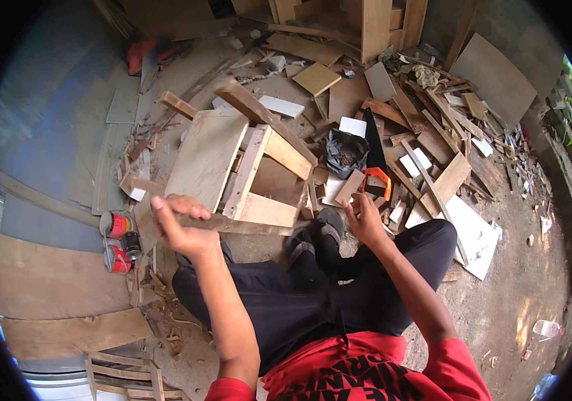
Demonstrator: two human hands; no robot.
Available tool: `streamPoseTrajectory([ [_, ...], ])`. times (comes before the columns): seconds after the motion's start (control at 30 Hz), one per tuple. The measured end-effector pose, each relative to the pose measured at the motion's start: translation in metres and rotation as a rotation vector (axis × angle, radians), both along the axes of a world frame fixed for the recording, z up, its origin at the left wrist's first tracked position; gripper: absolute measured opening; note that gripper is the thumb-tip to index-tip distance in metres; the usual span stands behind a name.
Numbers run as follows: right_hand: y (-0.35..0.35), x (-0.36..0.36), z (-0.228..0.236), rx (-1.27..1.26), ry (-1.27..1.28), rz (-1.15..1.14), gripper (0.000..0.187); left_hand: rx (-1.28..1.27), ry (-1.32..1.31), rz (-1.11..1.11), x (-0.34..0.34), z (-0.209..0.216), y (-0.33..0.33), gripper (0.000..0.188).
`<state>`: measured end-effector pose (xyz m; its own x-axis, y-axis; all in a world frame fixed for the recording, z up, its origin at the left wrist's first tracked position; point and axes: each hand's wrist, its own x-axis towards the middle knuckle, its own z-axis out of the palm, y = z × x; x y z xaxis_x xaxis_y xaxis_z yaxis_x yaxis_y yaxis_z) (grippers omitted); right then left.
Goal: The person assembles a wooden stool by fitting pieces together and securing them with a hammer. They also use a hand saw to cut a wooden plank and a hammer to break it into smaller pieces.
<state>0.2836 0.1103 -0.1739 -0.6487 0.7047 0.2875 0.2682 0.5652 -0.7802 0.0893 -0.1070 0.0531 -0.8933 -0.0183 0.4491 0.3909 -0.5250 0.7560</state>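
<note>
A small wooden stool lies on its side in front of me, its flat pale seat board [204, 157] facing left and its legs pointing several ways. My left hand [189, 224] is at the near side, fingers curled over the near leg [249, 226] and thumb raised. Right of the stool, my right hand [365, 219] is held above my shin with its fingers bent together; whatever they may pinch is too small to make out. Just beyond it lies a handsaw with an orange handle [377, 182]. A black plastic bag [346, 151] of small brown bits, perhaps nails, sits beside the saw.
Scrap boards and offcuts [426, 134] pile up at the right and far side. A white panel [466, 234] lies by my right knee. Red cans [119, 244] stand at the left, near a large plywood sheet [52, 277]. A plastic bottle [548, 329] lies at lower right.
</note>
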Motion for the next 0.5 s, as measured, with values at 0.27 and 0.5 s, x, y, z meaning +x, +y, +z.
streamPoseTrajectory([
  [0.27,-0.023,-0.086,0.123,-0.847,0.448,0.204,0.077,0.565,-0.13,-0.218,-0.046,0.034,-0.056,0.052],
  [0.5,-0.019,-0.094,0.233,-0.444,0.477,0.226,0.047,0.915,-0.278,-0.371,-0.053,-0.039,-0.07,0.05],
])
